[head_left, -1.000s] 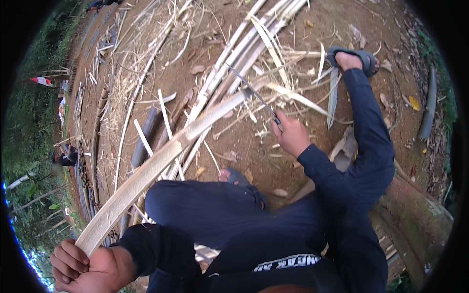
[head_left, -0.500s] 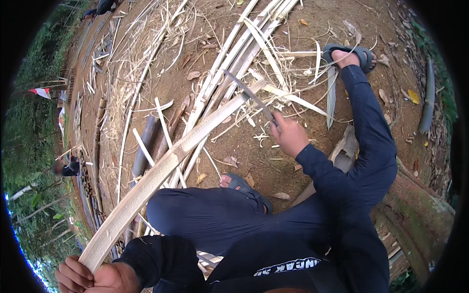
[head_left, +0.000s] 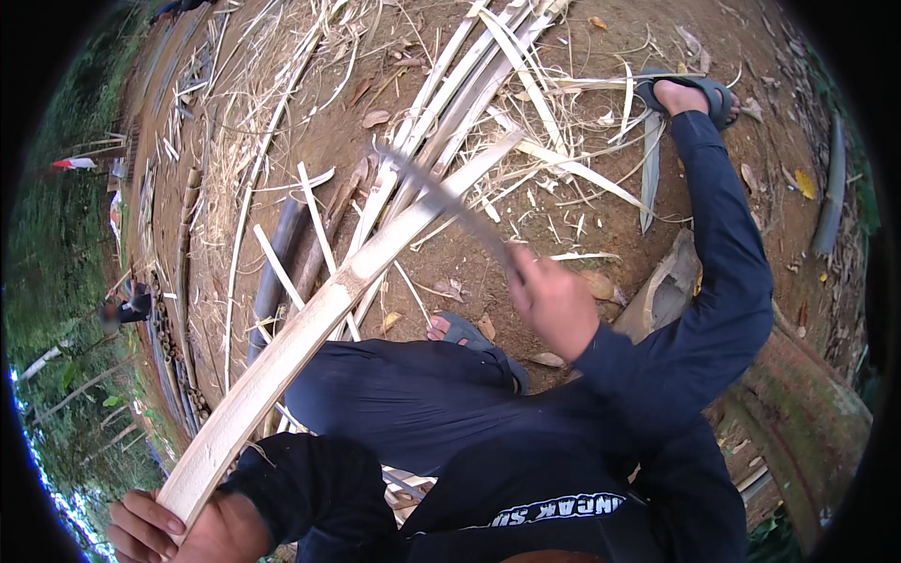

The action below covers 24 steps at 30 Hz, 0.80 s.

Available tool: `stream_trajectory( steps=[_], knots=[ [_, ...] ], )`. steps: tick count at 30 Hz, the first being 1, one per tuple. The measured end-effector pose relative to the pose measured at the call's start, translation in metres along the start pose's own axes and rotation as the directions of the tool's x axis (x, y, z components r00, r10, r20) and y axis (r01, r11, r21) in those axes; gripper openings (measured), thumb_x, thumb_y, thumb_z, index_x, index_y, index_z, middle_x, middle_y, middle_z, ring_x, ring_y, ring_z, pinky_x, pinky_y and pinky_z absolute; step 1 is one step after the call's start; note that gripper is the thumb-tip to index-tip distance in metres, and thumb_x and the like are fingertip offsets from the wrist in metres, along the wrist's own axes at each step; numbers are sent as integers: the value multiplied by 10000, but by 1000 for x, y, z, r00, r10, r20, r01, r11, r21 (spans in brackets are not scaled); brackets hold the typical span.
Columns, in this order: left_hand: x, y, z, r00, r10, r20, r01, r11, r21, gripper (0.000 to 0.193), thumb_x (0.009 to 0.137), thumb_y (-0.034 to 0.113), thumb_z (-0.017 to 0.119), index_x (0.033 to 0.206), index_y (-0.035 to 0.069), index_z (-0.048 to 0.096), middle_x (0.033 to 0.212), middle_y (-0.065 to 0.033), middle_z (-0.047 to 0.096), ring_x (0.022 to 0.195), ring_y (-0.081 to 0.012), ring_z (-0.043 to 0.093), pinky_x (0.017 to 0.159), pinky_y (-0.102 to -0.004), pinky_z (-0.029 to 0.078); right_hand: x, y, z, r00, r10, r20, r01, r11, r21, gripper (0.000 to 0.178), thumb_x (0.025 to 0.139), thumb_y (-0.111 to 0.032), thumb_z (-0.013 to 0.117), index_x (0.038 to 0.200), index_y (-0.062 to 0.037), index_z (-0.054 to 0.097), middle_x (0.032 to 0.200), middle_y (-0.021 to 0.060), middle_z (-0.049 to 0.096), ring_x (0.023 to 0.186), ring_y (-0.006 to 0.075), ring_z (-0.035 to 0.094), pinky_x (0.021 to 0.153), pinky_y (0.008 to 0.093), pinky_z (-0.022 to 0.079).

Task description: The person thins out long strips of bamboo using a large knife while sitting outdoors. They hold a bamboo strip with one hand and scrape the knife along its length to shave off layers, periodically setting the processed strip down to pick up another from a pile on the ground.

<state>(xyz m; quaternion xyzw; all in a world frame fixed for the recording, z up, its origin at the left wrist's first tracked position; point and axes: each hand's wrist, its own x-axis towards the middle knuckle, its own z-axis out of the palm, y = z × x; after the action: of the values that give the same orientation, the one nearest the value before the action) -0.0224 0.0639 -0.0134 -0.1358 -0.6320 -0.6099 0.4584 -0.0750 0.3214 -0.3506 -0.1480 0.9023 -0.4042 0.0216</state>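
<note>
A long pale split bamboo slat (head_left: 310, 314) slants from the lower left toward the upper middle, its inner face up. My left hand (head_left: 192, 525) is closed round its near end, thumb along the edge. In my right hand (head_left: 556, 305) is a long-bladed knife (head_left: 469, 220), blurred by motion. Its blade lies across the slat below the far end; whether it touches is unclear. The handle is mostly hidden in my fingers. Past the blade, the slat's far end rests over or just above a bundle of bamboo strips (head_left: 469, 70).
Thin shavings (head_left: 244, 169) litter the brown soil. Dark bamboo poles (head_left: 280, 267) lie left of my bent leg. A hollow bamboo piece (head_left: 664, 291) is beside my right leg, and a thick trunk (head_left: 798, 422) stands at lower right. Another person (head_left: 131, 308) is far left.
My right hand has drawn the knife back toward me, so the blade crosses the slat farther from its far end. My left hand keeps its hold. The view has shifted slightly.
</note>
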Motion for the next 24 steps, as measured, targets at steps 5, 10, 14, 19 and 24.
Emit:
stream_trajectory(
  steps=[5, 10, 14, 19, 24],
  knots=[
    [3, -2, -4, 995, 4, -100, 8, 993, 115, 318, 889, 251, 429, 589, 150, 401, 544, 21, 321, 470, -115, 279, 415, -249, 227, -12, -30, -7, 999, -25, -24, 27, 994, 105, 508, 787, -80, 695, 1276, -46, 560, 737, 88, 561, 520, 245, 552, 524, 368, 498],
    [3, 1, -4, 999, -28, -47, 32, 996, 79, 312, 883, 250, 434, 590, 158, 378, 542, 23, 325, 476, -117, 273, 421, -243, 228, -7, 6, 18, 940, -312, -137, 295, 946, -131, 433, 813, -90, 676, 1228, -48, 561, 714, 86, 572, 565, 254, 569, 480, 387, 448],
    [4, -13, 11, 994, 23, -110, -9, 992, 126, 282, 860, 186, 444, 587, 163, 375, 541, 22, 313, 479, -115, 273, 425, -246, 225, 18, 155, 53, 929, 371, -2, -366, 915, -169, 202, 946, -212, 554, 1052, -41, 530, 688, 177, 626, 541, 356, 634, 507, 450, 541],
    [6, -7, -2, 998, 22, -54, -20, 999, 42, 282, 860, 169, 424, 584, 154, 368, 541, 15, 300, 480, -114, 276, 420, -252, 224, 19, 14, 23, 996, -29, -87, 36, 997, 74, 389, 871, -117, 641, 1240, -25, 562, 763, 169, 620, 565, 311, 619, 497, 390, 512],
    [10, -3, -9, 997, 18, -69, -9, 992, 130, 315, 895, 231, 399, 592, 146, 381, 553, 13, 305, 480, -115, 277, 419, -252, 227, 2, -71, -33, 948, -307, -89, 319, 916, 243, 659, 695, -117, 738, 1321, -23, 556, 750, 78, 515, 528, 219, 547, 485, 342, 483]
  ],
)
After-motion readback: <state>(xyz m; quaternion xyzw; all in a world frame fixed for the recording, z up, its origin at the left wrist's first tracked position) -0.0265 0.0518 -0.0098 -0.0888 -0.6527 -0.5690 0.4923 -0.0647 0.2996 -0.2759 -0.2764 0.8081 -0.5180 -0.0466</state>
